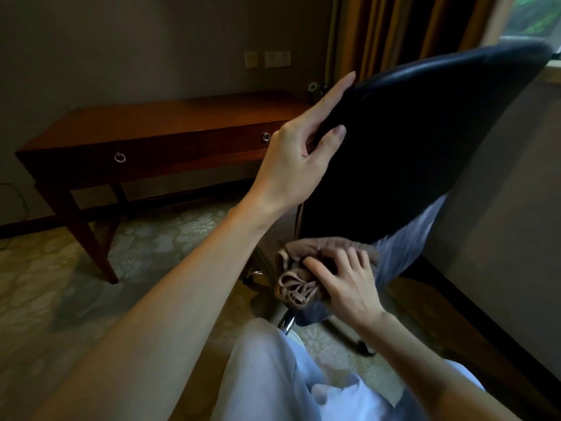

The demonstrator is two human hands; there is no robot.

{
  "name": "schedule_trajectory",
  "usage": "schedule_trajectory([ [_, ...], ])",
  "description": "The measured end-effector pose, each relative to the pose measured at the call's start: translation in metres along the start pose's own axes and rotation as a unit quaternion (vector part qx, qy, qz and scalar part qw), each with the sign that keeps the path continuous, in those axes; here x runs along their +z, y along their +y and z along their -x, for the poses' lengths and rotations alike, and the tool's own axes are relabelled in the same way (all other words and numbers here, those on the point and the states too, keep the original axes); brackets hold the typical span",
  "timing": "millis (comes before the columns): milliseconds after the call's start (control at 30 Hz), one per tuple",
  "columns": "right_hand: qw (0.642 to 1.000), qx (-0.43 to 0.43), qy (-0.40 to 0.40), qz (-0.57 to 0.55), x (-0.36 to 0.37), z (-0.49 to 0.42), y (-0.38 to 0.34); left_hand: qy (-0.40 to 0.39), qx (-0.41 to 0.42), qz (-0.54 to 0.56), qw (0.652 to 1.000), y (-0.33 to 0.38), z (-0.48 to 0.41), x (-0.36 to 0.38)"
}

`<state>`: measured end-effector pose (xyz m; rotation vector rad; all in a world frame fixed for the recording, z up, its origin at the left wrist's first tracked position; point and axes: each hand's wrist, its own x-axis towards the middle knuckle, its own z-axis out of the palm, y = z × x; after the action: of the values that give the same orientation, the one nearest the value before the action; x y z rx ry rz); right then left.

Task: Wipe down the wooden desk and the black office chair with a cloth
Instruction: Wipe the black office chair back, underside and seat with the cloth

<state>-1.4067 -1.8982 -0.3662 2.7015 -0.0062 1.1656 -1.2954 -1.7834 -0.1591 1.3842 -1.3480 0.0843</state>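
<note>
Patterned carpet (pixel 170 238) runs under the wooden desk (pixel 158 123) by the wall. Nearer me, my left grip (pixel 299 153) clasps the black office chair (pixel 409 141) backrest's edge; my right grip (pixel 346 284) presses the bunched brown cloth (pixel 303 268) against its lower back.

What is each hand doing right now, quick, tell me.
Left hand: holds the black leather chair backrest by its edge.
Right hand: grips the bunched brown cloth below the backrest.
</note>
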Motion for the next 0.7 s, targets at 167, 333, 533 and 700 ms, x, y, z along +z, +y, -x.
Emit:
schedule_trajectory([
  [167,0.994,0.019,0.108,0.013,-0.045,-0.056,0.006,-0.01,-0.042,0.048,0.998,0.004,-0.005,-0.005],
  [333,0.991,0.032,0.106,0.072,-0.039,-0.078,0.006,0.027,-0.036,0.039,0.998,0.001,-0.004,0.004],
  [533,0.998,0.024,0.016,0.049,0.01,-0.027,0.0,0.059,-0.031,0.039,0.997,-0.004,-0.003,0.008],
  [700,0.996,-0.002,-0.082,0.039,0.015,-0.01,-0.008,0.107,-0.041,-0.016,0.993,-0.013,0.009,0.009],
])
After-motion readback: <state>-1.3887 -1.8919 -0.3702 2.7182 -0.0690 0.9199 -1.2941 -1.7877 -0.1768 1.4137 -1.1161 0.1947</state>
